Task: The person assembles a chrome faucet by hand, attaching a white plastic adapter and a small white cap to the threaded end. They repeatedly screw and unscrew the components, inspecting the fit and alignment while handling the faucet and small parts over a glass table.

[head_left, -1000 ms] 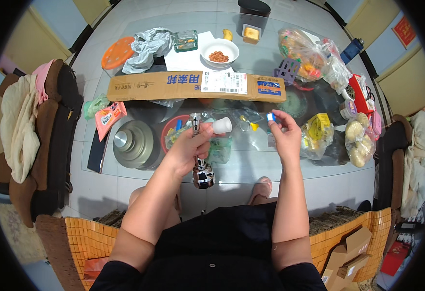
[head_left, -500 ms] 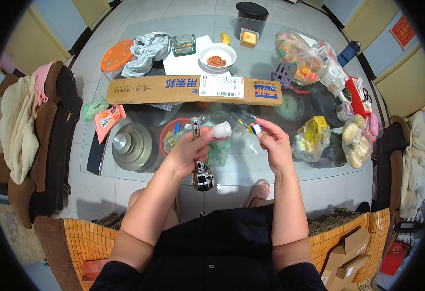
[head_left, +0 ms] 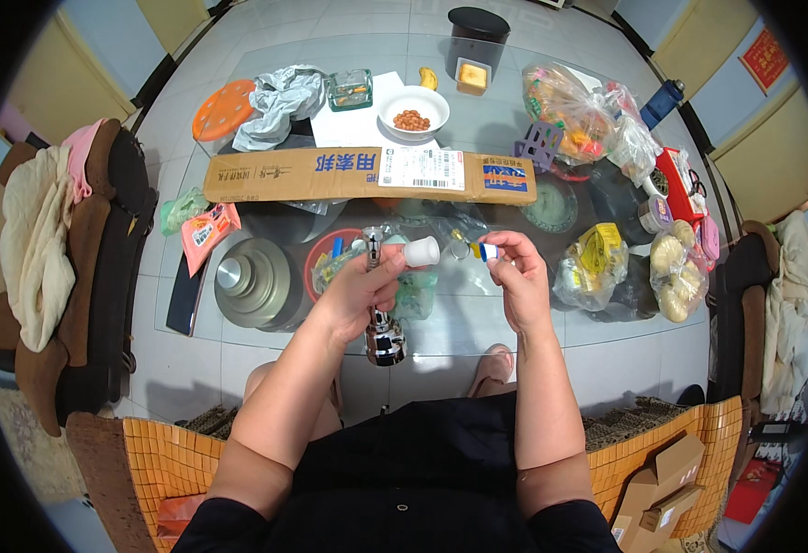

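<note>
My left hand [head_left: 359, 293] is closed around a shiny chrome fitting [head_left: 385, 343], held upright, with its wide lower end showing below my fingers. A white plastic cylinder [head_left: 422, 251] sticks out to the right from the same hand, its round end facing my right hand. My right hand [head_left: 520, 276] pinches a small white and blue piece [head_left: 489, 252] between thumb and fingers; its kind is too small to make out. The two held things are apart, above the glass table [head_left: 464, 336].
Across the table lies a long cardboard box [head_left: 284, 175]. Behind it stands a white bowl [head_left: 387, 115] of reddish-brown nuts or beans. A round metal lid-like object [head_left: 256, 290] sits at left. At right are a bag with yellow print [head_left: 593, 267] and bagged round buns [head_left: 676, 276].
My right hand has turned slightly, so more of the blue and white piece shows. My left hand keeps its hold, nearly in place.
</note>
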Demonstrator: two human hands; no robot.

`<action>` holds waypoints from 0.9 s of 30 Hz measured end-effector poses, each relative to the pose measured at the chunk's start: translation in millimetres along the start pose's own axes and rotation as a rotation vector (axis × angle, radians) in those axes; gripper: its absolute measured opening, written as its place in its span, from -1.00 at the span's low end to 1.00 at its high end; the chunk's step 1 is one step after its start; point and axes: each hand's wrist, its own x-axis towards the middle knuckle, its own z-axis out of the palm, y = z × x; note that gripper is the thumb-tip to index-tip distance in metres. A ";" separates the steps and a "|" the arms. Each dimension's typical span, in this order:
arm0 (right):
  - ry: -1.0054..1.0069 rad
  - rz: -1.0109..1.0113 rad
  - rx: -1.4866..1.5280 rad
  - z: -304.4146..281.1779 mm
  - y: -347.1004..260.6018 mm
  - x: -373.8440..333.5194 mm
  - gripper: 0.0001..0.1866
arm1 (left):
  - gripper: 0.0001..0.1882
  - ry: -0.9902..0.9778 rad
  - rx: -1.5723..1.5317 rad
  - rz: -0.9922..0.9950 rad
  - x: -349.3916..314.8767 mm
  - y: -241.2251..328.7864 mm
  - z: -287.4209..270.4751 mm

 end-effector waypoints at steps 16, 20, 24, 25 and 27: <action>-0.057 0.240 0.361 10.6 4.4 0.1 -0.89 | -0.73 -0.024 -0.034 -0.019 1.4 -0.1 -3.0; -0.061 0.341 0.369 12.6 9.7 -1.1 -0.91 | -0.75 -0.039 -0.074 -0.038 1.1 0.8 -4.6; -0.098 0.371 0.331 11.3 17.7 -1.6 -0.95 | -0.74 -0.071 -0.112 -0.038 4.3 -1.1 -9.6; -0.081 0.389 0.267 11.9 19.1 -1.4 -0.95 | -0.74 -0.085 -0.127 -0.035 4.9 -2.4 -11.1; -0.045 0.423 0.137 15.1 21.4 -1.1 -0.95 | -0.74 -0.074 -0.151 -0.044 4.7 -2.1 -12.6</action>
